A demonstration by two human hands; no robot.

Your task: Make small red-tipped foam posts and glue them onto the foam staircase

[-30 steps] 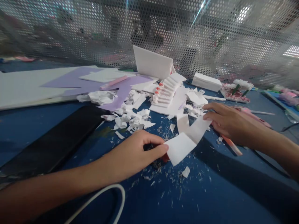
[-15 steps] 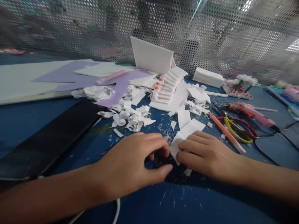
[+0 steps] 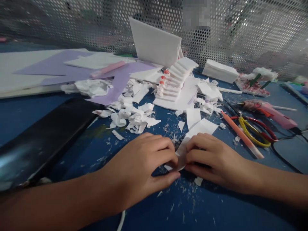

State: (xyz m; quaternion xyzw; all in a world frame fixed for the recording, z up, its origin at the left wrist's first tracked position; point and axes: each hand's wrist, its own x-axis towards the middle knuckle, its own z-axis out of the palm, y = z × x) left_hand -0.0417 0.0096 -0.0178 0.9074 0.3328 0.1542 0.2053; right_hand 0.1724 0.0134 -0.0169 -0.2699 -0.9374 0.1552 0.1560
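Observation:
A folded white strip point(image 3: 203, 126), apparently paper or thin foam sheet, slants across the table between my hands. My left hand point(image 3: 146, 166) pinches its near end between thumb and fingers. On the strip's right side, the curled fingers of my right hand point(image 3: 216, 160) press and grip it; their tips are partly hidden. A small white rectangle point(image 3: 193, 117) lies just beyond the strip. Farther back stands a small white staircase point(image 3: 176, 84) with red dots along its left side.
White scraps point(image 3: 138, 120) litter the blue table point(image 3: 154, 211). A black phone-like slab point(image 3: 51, 134) lies left. To the right are an orange cutter-like tool point(image 3: 242, 134), yellow-and-red-handled pliers point(image 3: 252, 131) and a pink glue gun point(image 3: 276, 115). Behind rises a perforated metal screen point(image 3: 96, 29).
My left fingers have come onto the near end of the white strip, which now bends up between them. My right hand stays on it. The camera view has shifted slightly.

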